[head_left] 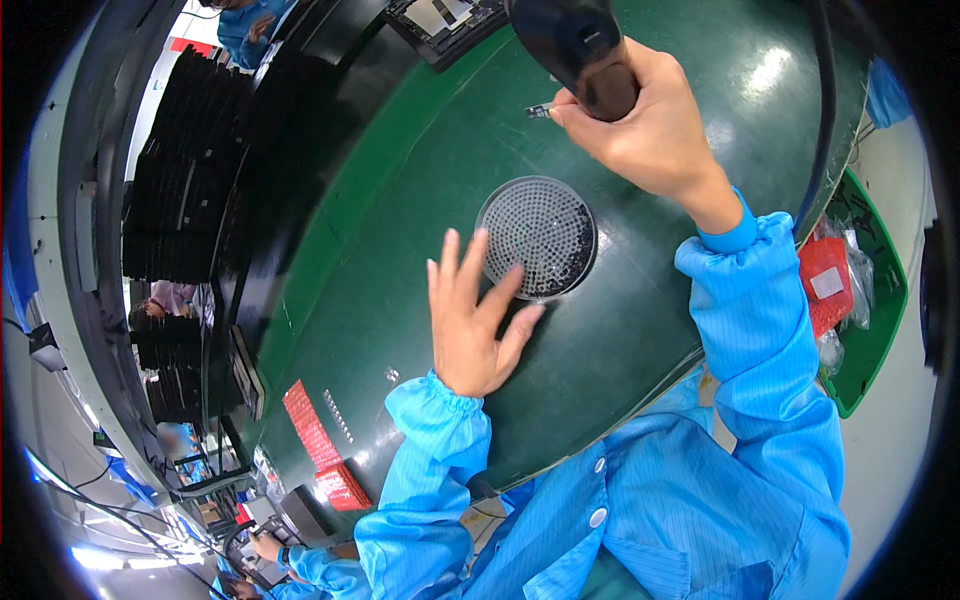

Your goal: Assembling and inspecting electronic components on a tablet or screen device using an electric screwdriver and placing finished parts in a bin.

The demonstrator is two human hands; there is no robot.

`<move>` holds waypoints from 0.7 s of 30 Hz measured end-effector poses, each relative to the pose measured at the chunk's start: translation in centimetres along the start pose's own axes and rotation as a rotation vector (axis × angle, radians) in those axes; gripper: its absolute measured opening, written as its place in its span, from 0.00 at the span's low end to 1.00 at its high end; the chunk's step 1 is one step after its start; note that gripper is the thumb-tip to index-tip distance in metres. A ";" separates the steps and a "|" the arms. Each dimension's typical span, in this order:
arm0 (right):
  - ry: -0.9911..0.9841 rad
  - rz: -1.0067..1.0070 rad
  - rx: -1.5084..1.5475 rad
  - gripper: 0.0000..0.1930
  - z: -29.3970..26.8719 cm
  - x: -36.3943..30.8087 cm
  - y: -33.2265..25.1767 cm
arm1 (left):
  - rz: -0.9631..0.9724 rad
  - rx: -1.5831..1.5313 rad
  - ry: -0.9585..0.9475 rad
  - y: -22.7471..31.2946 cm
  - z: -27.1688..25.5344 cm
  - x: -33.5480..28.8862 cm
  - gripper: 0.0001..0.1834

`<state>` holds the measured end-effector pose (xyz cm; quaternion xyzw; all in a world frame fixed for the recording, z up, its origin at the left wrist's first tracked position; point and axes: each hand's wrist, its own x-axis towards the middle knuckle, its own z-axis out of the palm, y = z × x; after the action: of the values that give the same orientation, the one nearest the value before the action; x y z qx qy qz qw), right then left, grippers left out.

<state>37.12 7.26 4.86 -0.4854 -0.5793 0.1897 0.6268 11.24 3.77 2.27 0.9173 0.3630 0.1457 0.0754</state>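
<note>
A round grey plate (525,225) full of small holes lies on the green tabletop, with tiny black pieces gathered along its right and lower side. My left hand (475,320) is open at the plate's lower left rim. Its fingers are spread, and two fingertips overlap the plate. Farther right, my right hand (650,140) is closed, pinching a small dark metal part (539,111) between thumb and finger. A black, rounded handheld tool (575,45) stands against that same hand. How far the fingers wrap round the tool is hidden.
Red bubble wrap (315,430) and a strip of small pieces (338,415) lie at the lower left. Black trays (185,170) are stacked at left; an opened device (440,25) sits at the back. A green bin (880,290) stands right, near a black cable (825,100). Other people work at left.
</note>
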 end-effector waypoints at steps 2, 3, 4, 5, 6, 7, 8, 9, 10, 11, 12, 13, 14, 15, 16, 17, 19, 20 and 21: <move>0.047 -0.041 0.013 0.11 0.2 0.0 0.3 | -0.105 0.035 -0.009 0.3 0.2 0.5 0.23; 0.097 -0.081 0.025 0.11 0.3 0.0 0.4 | -0.128 0.049 -0.045 0.3 0.2 0.5 0.22; 0.094 -0.084 0.026 0.11 0.4 0.0 0.4 | -0.089 0.025 -0.063 0.4 0.1 0.5 0.22; 0.099 -0.069 0.039 0.11 0.5 0.0 0.3 | -0.049 0.000 -0.083 0.5 0.0 0.3 0.22; 0.104 -0.054 0.053 0.11 0.5 -0.1 0.3 | -0.012 -0.024 -0.070 0.5 0.1 0.1 0.21; 0.102 -0.055 0.053 0.11 0.6 -0.1 0.3 | -0.013 -0.024 -0.068 0.0 0.1 0.0 0.21; 0.100 -0.053 0.062 0.11 0.6 -0.1 0.4 | 0.052 -0.060 -0.036 -0.6 0.1 0.0 0.21; 0.099 -0.052 0.070 0.11 0.6 -0.1 0.4 | 0.118 -0.096 -0.003 -1.0 0.0 0.1 0.20; 0.096 -0.052 0.071 0.11 0.6 -0.1 0.4 | 0.105 -0.078 -0.012 -0.9 -0.2 0.3 0.20; 0.092 -0.040 0.066 0.11 0.5 0.0 0.4 | 0.102 -0.079 -0.009 -0.7 -0.1 0.7 0.20; 0.088 -0.027 0.060 0.10 0.5 0.0 0.4 | 0.000 -0.062 -0.011 -0.2 0.3 1.2 0.20; 0.085 -0.028 0.060 0.10 0.6 -0.1 0.4 | -0.103 -0.045 -0.013 0.1 0.7 1.4 0.21; 0.082 -0.017 0.056 0.10 0.5 -0.1 0.4 | -0.099 -0.053 -0.029 0.2 0.8 1.3 0.22; 0.079 -0.005 0.052 0.10 0.4 -0.1 0.4 | -0.100 -0.052 -0.028 0.4 0.6 1.1 0.22; 0.078 -0.006 0.053 0.10 0.5 0.0 0.4 | -0.038 -0.024 -0.057 0.5 0.2 0.8 0.22; 0.080 -0.017 0.063 0.10 0.5 0.0 0.3 | 0.025 0.000 -0.089 0.5 0.0 0.5 0.22; 0.084 -0.025 0.071 0.10 0.4 0.0 0.4 | 0.011 0.033 -0.008 0.1 0.1 0.3 0.22; 0.086 -0.038 0.080 0.10 0.5 0.0 0.5 | -0.054 0.045 0.037 0.0 0.2 0.4 0.22; 0.088 -0.052 0.088 0.10 0.6 0.0 0.5 | -0.119 0.056 0.082 0.0 0.2 0.5 0.22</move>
<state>36.76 7.72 4.38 -0.4501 -0.5544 0.1773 0.6772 11.66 4.07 2.19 0.8890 0.4235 0.1684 0.0433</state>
